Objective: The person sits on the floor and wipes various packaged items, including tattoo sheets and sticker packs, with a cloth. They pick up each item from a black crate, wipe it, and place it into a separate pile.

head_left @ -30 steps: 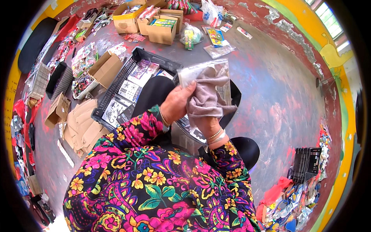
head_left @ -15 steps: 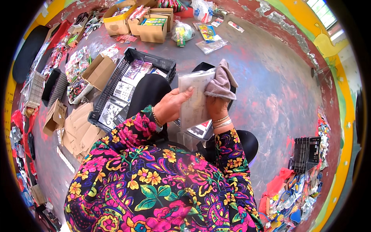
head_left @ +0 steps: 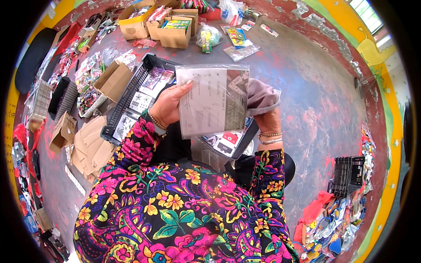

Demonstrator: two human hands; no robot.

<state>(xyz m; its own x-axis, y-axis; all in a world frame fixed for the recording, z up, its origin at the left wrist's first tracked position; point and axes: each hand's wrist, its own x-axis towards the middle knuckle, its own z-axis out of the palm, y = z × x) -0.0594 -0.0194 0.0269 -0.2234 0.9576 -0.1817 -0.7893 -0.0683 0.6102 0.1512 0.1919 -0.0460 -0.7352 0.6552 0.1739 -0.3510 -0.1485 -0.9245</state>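
A flat pack of printed sheets (head_left: 206, 103) in clear plastic is held up over my lap, its grey printed face towards me. My left hand (head_left: 169, 105) grips its left edge, thumb on the front and fingers behind. In my right hand (head_left: 268, 122) is a mauve-grey cloth (head_left: 264, 97), bunched beside and partly behind the pack's right edge. Some of the right fingers are hidden by the cloth and pack. Below the pack, between my legs, a dark container (head_left: 251, 139) holds cards, among them one with a red picture (head_left: 229, 141).
On my left stands a black crate (head_left: 118, 107) of printed packs, beside flattened cardboard (head_left: 90, 142) and an open carton (head_left: 113, 81). Further off are cartons of coloured boxes (head_left: 175, 37) and plastic bags (head_left: 208, 37). To the right lie a black basket (head_left: 347, 175) and piled packaged goods (head_left: 333, 232).
The pack has turned to face me more squarely and moved left with my left hand. My right hand and the cloth have shifted right and slightly down.
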